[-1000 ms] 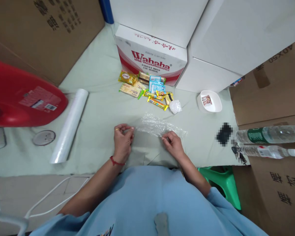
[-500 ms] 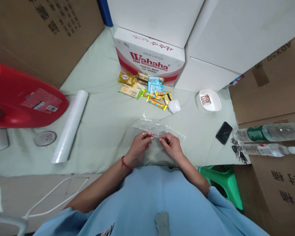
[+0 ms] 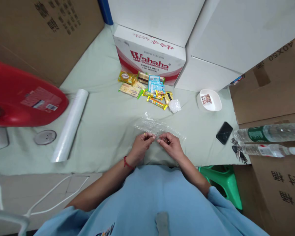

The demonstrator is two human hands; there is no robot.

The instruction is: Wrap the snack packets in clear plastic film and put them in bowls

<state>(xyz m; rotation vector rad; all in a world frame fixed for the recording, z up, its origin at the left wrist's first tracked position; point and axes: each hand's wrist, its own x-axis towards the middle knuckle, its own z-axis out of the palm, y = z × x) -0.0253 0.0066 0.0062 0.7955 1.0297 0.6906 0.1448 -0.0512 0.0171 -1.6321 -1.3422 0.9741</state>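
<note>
At table centre, hands now together: left hand (image 3: 140, 144), right hand (image 3: 170, 145) pinching plastic bag (image 3: 159, 127).

Bright, even light, seemingly from overhead; shadows are soft and faint. The wide lens bends lines strongly at the edges. Focus is sharp, without glare.
</note>
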